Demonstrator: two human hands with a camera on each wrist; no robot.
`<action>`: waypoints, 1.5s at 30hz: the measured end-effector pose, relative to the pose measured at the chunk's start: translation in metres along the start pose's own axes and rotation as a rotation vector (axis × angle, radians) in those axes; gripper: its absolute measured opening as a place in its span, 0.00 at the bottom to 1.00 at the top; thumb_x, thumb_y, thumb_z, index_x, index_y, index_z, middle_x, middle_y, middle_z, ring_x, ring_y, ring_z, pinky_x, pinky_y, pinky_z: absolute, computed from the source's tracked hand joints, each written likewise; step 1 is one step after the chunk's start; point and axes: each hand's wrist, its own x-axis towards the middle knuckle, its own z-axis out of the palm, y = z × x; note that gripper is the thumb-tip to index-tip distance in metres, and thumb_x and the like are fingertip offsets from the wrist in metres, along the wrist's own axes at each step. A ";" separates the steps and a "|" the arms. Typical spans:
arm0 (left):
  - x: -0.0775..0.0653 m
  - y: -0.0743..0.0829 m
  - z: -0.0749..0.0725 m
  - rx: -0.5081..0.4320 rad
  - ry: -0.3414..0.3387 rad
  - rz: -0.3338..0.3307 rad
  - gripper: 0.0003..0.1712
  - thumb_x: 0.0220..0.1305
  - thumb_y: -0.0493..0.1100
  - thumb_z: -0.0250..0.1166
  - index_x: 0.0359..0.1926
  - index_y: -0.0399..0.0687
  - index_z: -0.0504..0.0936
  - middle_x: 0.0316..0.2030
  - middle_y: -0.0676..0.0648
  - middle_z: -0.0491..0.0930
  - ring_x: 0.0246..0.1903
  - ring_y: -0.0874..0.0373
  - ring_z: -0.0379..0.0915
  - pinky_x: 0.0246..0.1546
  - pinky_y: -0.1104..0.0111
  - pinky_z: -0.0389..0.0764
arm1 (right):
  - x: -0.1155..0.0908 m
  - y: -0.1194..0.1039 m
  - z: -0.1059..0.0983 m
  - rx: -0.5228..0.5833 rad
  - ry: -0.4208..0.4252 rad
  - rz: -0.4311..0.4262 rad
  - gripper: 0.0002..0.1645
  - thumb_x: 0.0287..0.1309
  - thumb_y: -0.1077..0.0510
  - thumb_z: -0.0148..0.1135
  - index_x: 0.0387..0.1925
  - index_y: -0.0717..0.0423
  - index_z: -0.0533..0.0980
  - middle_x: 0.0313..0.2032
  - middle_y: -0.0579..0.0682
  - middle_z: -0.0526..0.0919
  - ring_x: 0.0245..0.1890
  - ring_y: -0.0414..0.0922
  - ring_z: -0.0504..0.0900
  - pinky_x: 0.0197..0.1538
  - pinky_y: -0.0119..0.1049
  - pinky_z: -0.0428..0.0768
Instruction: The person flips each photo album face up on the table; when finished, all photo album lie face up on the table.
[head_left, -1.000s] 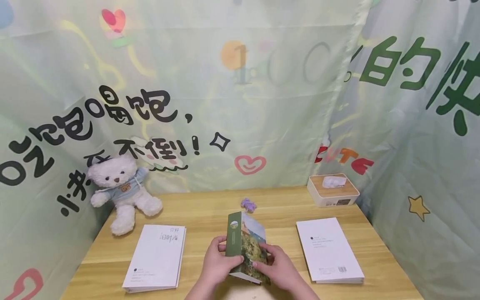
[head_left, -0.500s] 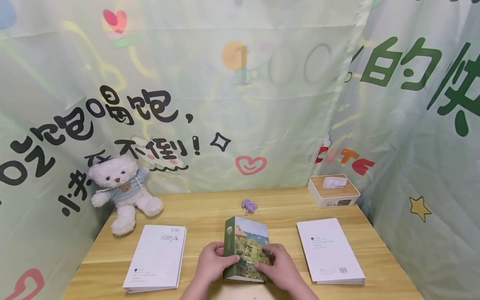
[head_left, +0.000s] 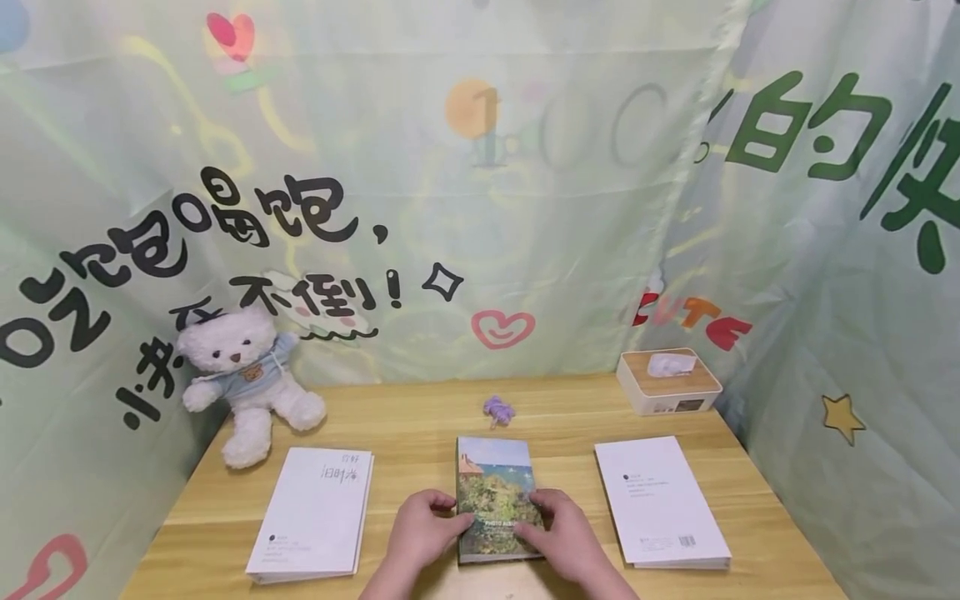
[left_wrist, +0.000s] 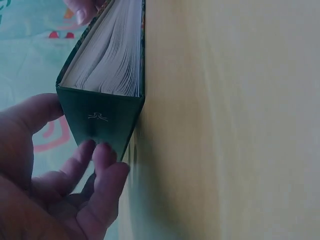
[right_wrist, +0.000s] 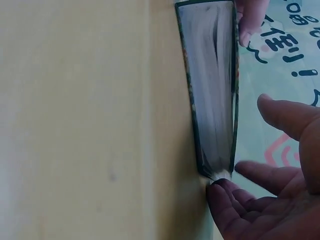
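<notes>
A photo album (head_left: pixel 495 492) with a painted seaside garden cover lies front up, apparently flat on the table, its green spine (left_wrist: pixel 97 117) to the left. My left hand (head_left: pixel 426 525) grips the spine side: its thumb is over the cover edge, its fingers against the spine. At the opposite side, my right hand (head_left: pixel 561 529) has curled fingers (right_wrist: pixel 225 200) at the page edge and cover corner. The right thumb (right_wrist: pixel 280 112) stands off the cover in the right wrist view. White page edges (right_wrist: pixel 210 85) show between the covers. Both hands hide parts of the album's sides.
White books lie on the wooden table (head_left: pixel 420 408), one white book (head_left: pixel 315 508) at left and another white book (head_left: pixel 660 500) at right. Behind are a teddy bear (head_left: pixel 247 383), a purple ornament (head_left: pixel 498 410) and a tissue box (head_left: pixel 669 381). A printed curtain (head_left: pixel 562 250) surrounds the table.
The photo album was tilted with its green spine showing. It has turned and lowered until its front cover faces up, both hands staying at its sides.
</notes>
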 end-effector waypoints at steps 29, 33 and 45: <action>-0.003 0.012 0.016 0.066 0.199 0.044 0.42 0.57 0.43 0.79 0.66 0.25 0.73 0.58 0.31 0.75 0.56 0.35 0.76 0.55 0.42 0.81 | -0.016 0.000 -0.040 0.104 0.106 0.066 0.36 0.61 0.58 0.77 0.63 0.77 0.75 0.56 0.68 0.84 0.50 0.58 0.87 0.49 0.49 0.88; -0.003 0.031 0.027 0.102 0.245 0.186 0.36 0.56 0.37 0.77 0.65 0.31 0.76 0.60 0.35 0.73 0.60 0.37 0.71 0.58 0.43 0.80 | -0.019 0.000 -0.059 0.053 0.218 0.060 0.33 0.61 0.60 0.77 0.61 0.75 0.77 0.56 0.67 0.85 0.51 0.58 0.87 0.52 0.48 0.87; -0.018 0.088 0.083 -0.069 -0.177 0.242 0.38 0.61 0.42 0.76 0.71 0.41 0.73 0.61 0.46 0.75 0.52 0.51 0.75 0.44 0.66 0.82 | -0.048 0.024 -0.122 -0.160 0.517 0.090 0.32 0.63 0.59 0.75 0.63 0.72 0.76 0.57 0.69 0.83 0.52 0.54 0.86 0.50 0.25 0.78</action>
